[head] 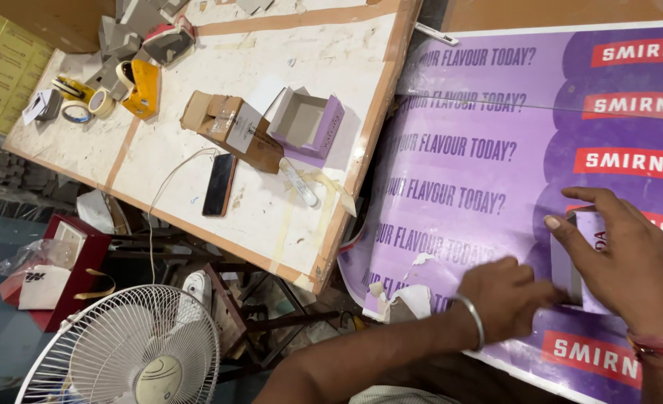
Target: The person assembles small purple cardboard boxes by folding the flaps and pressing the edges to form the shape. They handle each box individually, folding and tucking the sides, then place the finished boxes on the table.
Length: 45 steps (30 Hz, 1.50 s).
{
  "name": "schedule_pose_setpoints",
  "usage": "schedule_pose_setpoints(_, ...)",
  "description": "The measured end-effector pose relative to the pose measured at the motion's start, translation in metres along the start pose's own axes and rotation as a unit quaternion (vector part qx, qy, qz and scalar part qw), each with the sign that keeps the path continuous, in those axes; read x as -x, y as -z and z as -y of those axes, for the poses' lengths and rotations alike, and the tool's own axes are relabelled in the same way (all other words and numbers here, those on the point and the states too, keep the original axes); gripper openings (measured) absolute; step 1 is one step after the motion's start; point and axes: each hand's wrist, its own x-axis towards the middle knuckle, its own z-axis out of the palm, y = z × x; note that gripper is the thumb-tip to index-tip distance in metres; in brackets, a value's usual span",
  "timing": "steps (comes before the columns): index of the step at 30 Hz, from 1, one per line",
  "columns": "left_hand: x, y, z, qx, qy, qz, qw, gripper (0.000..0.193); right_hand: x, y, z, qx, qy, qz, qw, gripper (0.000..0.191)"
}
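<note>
Fingers of the left hand (507, 295) curl loosely, knuckles up, pressing the lower end of a small grey and purple box (571, 262) against the purple printed sheet (458, 150). The right hand (630, 258) clasps the same box from above, thumb stretched along its left edge. On the white worktable (286, 45) lie an open purple box (307, 123), a brown carton (230, 127) just beside it, a dark phone (219, 185), tape rolls (92, 105).

Right hand (630, 273) cut by frame edge; small box (568, 269) mostly hidden behind hands.
</note>
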Motion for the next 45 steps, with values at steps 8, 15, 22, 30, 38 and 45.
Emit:
schedule_pose_setpoints(8, -0.047, -0.011, 0.031, -0.076, 0.03, -0.029, 0.996, 0.027, -0.001, -0.001, -0.002, 0.012, 0.018, 0.013, 1.0, 0.052)
schedule_pose_setpoints(15, -0.039, -0.012, 0.021, -0.057, 0.016, -0.038, 0.998, 0.025, 0.001, 0.002, -0.003, 0.005, -0.003, -0.011, 1.0, 0.05)
schedule_pose_setpoints(22, -0.009, -0.004, 0.016, -0.077, -0.03, 0.035, 0.996, 0.03, -0.002, -0.004, -0.005, -0.007, -0.01, 0.022, 1.0, 0.05)
schedule_pose_setpoints(30, -0.064, -0.008, 0.023, -0.099, 0.031, -0.052, 0.993, 0.028, 0.001, 0.007, -0.001, -0.031, -0.035, 0.012, 0.999, 0.051)
schedule_pose_setpoints(38, 0.009, -0.004, -0.005, -0.032, 0.0, 0.004, 0.999, 0.034, 0.003, 0.002, 0.003, -0.006, -0.021, 0.024, 0.999, 0.05)
schedule_pose_setpoints(45, 0.019, -0.008, -0.011, -0.026, 0.029, -0.037, 0.999, 0.021, 0.012, 0.003, 0.003, -0.012, 0.056, 0.006, 0.998, 0.044)
